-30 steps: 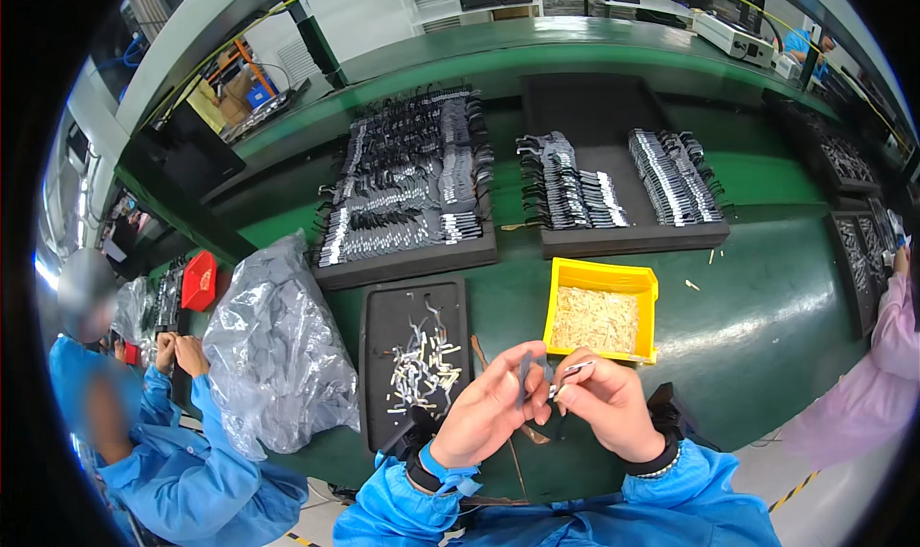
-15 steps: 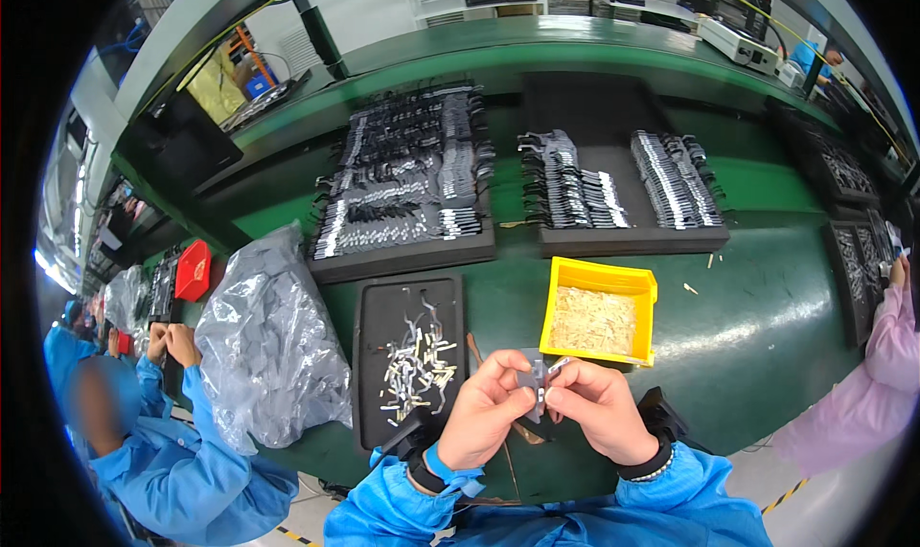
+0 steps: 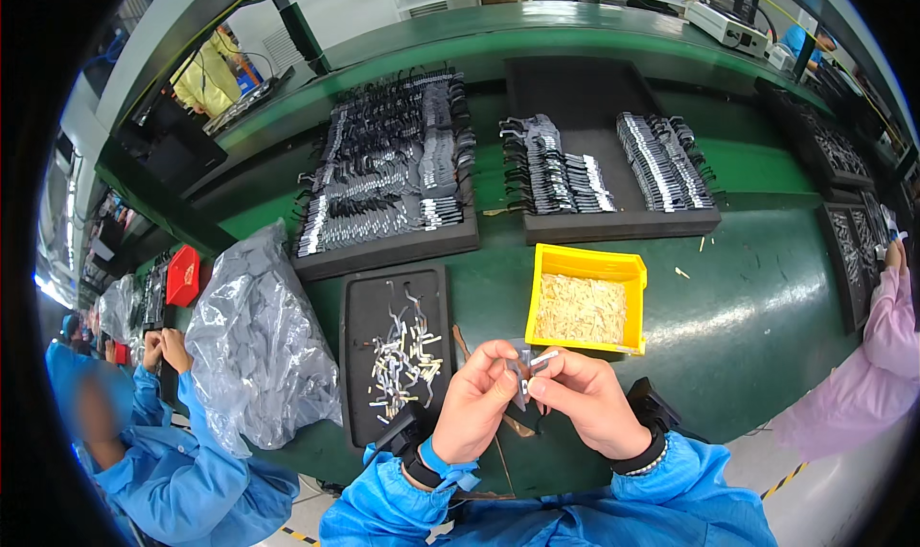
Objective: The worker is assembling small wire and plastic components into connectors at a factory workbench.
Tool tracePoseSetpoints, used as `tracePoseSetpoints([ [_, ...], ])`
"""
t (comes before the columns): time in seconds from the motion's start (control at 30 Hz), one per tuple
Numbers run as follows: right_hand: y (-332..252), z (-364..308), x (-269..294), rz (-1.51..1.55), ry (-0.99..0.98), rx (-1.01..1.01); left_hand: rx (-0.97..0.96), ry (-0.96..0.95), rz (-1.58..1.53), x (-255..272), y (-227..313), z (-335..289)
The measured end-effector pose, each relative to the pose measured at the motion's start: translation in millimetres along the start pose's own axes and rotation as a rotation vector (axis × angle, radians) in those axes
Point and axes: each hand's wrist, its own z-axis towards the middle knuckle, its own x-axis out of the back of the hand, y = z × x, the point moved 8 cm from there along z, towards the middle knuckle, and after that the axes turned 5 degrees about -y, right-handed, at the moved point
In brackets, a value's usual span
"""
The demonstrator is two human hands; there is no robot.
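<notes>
My left hand [image 3: 474, 408] pinches a small grey flat piece [image 3: 520, 354] between thumb and fingers, in front of the yellow bin. Against it, my right hand [image 3: 592, 403] grips a short silvery-white strip [image 3: 544, 358]. The two pieces meet between my fingertips; whether they are joined I cannot tell. Just beyond, the yellow bin [image 3: 634, 307] holds many small cream-coloured slips. Left of my hands lies a black tray [image 3: 356, 322] with a loose heap of thin grey and white strips [image 3: 407, 360].
Two black foam trays [image 3: 385, 250] [image 3: 623, 224] hold rows of grey parts at the back. A clear plastic bag [image 3: 264, 346] of grey pieces stands left, near a red bin [image 3: 183, 277]. Co-workers sit at left, hands raised [image 3: 165, 351], and at right, in a pink sleeve [image 3: 891, 336].
The whole view has shifted slightly, so the table's things appear a little further left and up. My hands still hold the pieces together; the right fingers have turned the strip a little.
</notes>
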Motion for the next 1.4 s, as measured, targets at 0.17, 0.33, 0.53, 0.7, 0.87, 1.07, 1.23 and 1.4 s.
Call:
tracePoseSetpoints([
  [0.17,0.9,-0.4,0.5,0.007,-0.006,-0.003,-0.013,-0.006,-0.001,-0.9,-2.1,-1.2],
  [0.33,2.0,-0.2,1.3,0.017,0.0,-0.019,-0.019,0.007,-0.029,-2.7,-2.9,-1.0],
  [0.53,4.8,0.3,2.1,0.052,-0.009,-0.043,-0.029,0.009,-0.03,-3.5,-1.5,-0.5],
  [0.7,2.9,0.7,0.5,0.041,-0.007,-0.045,-0.043,-0.024,-0.062,-4.9,0.1,0.2],
  [0.87,4.0,0.0,2.2,0.031,-0.012,-0.056,-0.006,-0.018,-0.051,-3.5,-3.0,0.2],
  [1.07,4.2,-0.6,0.9,0.031,-0.012,-0.068,-0.022,-0.066,-0.075,-2.5,-3.3,-0.6],
  [1.23,7.4,-0.6,1.9,0.049,-0.018,-0.091,-0.015,-0.077,-0.065,-3.7,-3.2,-0.9],
  [1.4,6.6,0.2,1.3,0.027,-0.028,-0.054,-0.02,-0.067,-0.066,-8.3,-0.3,0.4],
])
